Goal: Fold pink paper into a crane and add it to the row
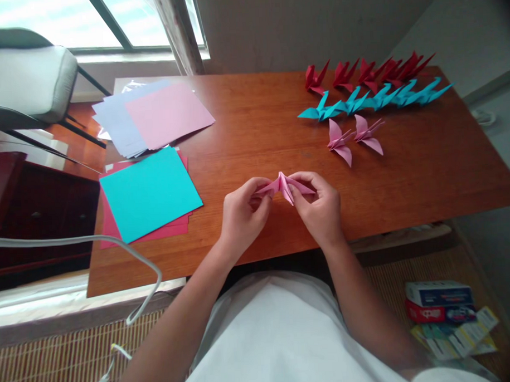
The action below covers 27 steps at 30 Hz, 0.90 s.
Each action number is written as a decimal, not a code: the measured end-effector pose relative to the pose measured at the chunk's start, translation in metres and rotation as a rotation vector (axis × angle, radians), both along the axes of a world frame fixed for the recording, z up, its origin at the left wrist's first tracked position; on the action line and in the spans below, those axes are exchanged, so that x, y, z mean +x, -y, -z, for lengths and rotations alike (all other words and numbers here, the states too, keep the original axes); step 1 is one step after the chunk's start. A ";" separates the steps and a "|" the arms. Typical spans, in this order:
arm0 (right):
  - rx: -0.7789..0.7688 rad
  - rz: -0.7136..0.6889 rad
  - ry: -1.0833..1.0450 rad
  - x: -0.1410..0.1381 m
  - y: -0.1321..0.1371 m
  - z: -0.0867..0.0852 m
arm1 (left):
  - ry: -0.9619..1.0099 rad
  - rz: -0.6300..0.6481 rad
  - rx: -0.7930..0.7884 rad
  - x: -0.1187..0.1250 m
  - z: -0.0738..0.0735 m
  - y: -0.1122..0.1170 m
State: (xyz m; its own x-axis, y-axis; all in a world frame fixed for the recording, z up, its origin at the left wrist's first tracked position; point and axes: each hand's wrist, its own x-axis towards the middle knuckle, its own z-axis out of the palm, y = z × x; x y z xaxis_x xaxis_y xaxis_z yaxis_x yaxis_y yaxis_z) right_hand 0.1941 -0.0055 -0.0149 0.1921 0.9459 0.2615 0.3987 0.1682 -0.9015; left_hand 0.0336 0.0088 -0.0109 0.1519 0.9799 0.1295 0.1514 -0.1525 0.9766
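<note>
A half-folded pink paper figure point(285, 185) is held just above the wooden table point(253, 130), near its front edge. My left hand point(242, 213) pinches the figure's left end with fingers closed. My right hand point(318, 206) pinches its right end, fingers also closed. Two finished pink paper cranes point(353, 137) lie on the table a little beyond my right hand.
A row of blue paper cranes point(381, 98) and a row of red paper cranes point(370, 71) lie at the far right. Paper stacks sit on the left: a blue sheet point(150, 192) over red ones, and pink paper point(166, 113) over pale lilac paper. A chair point(25, 76) stands far left. Boxes point(445, 309) lie on the floor at right.
</note>
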 end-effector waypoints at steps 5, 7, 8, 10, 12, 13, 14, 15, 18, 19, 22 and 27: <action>0.137 -0.038 0.272 -0.001 0.002 -0.012 | -0.254 -0.018 0.117 -0.001 0.002 0.000; 0.177 -0.051 0.337 -0.002 0.002 -0.010 | -0.305 -0.019 0.127 -0.001 0.004 0.000; 0.189 -0.059 0.363 -0.003 0.002 -0.009 | -0.319 -0.015 0.127 -0.002 0.004 0.000; 0.211 -0.080 0.401 -0.005 0.003 -0.006 | -0.342 -0.010 0.122 -0.002 0.006 0.000; 0.231 -0.100 0.421 -0.006 0.004 -0.004 | -0.370 -0.008 0.117 -0.003 0.006 0.000; 0.241 -0.106 0.426 -0.006 0.004 -0.003 | -0.383 -0.006 0.115 -0.003 0.006 0.000; 0.250 -0.108 0.428 -0.006 0.004 -0.003 | -0.393 -0.004 0.116 -0.003 0.006 0.000; 0.257 -0.109 0.425 -0.006 0.004 -0.002 | -0.399 -0.003 0.116 -0.003 0.006 0.000; 0.267 -0.116 0.416 -0.006 0.004 -0.003 | -0.398 0.001 0.115 -0.003 0.006 0.000; 0.268 -0.120 0.412 -0.005 0.003 -0.003 | -0.394 0.003 0.113 -0.003 0.006 0.000; 0.252 -0.131 0.372 -0.005 0.004 -0.006 | -0.360 0.010 0.094 -0.003 0.007 0.000; 0.029 -0.079 0.037 -0.002 0.003 -0.010 | -0.096 0.077 -0.075 -0.003 0.002 -0.002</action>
